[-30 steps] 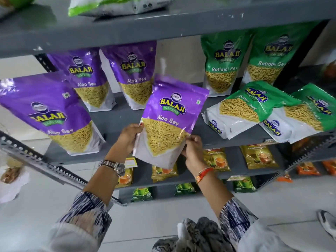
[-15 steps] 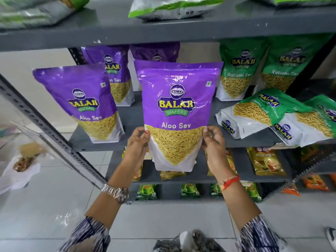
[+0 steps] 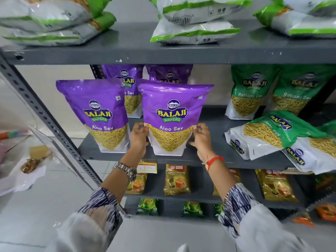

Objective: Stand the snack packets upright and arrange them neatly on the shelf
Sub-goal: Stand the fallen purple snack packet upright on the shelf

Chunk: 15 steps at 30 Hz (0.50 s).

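Purple Aloo Sev packet (image 3: 172,119): upright on shelf (image 3: 205,157), gripped at both sides by left hand (image 3: 139,138) and right hand (image 3: 200,138) fingers.

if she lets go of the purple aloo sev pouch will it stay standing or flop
Likely stays up: the pouch sits on its base on the shelf, as its neighbour does unaided. Probably top-light, with sev filling only the lower half. Film looks glossy, so it may slide if nudged.

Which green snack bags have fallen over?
The two green Ratlami Sev packets at the front right: one lies tilted on its back, the other hangs over the shelf edge. The two green packets behind stand upright.
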Each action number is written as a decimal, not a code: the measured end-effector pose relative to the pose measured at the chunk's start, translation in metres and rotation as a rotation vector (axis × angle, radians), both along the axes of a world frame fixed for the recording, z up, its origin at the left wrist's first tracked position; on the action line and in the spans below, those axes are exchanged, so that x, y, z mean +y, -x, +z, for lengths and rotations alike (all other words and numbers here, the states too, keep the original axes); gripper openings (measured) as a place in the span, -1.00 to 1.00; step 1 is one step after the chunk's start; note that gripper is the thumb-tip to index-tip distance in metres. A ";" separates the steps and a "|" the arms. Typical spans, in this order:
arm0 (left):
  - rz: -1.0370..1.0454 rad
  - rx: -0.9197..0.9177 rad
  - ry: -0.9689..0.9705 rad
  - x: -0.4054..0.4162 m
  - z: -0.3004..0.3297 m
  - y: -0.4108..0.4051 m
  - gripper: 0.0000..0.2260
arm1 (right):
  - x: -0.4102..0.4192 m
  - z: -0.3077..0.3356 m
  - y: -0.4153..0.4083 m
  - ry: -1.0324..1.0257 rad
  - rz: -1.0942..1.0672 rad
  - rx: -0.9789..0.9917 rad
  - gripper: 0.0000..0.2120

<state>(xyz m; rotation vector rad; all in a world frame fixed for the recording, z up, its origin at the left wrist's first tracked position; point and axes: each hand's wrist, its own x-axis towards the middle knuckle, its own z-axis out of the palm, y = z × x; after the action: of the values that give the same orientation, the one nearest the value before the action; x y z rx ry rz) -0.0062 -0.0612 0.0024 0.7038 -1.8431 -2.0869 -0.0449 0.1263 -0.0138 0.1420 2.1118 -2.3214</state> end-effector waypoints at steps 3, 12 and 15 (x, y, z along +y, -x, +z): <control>0.015 0.025 -0.035 -0.006 -0.001 0.007 -0.75 | -0.008 0.003 0.004 0.067 0.043 -0.011 -0.82; 0.101 0.020 -0.101 -0.008 -0.017 0.011 -0.82 | -0.017 -0.008 0.002 0.060 0.093 -0.024 -0.91; 0.184 -0.008 -0.040 0.004 -0.017 0.004 -0.69 | -0.014 -0.008 -0.005 0.063 0.100 -0.017 -0.79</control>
<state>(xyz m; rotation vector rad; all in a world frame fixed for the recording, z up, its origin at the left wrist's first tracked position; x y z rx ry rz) -0.0100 -0.0574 -0.0148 0.8578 -1.6752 -2.0102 -0.0399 0.1119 -0.0216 0.0541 1.9863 -2.3187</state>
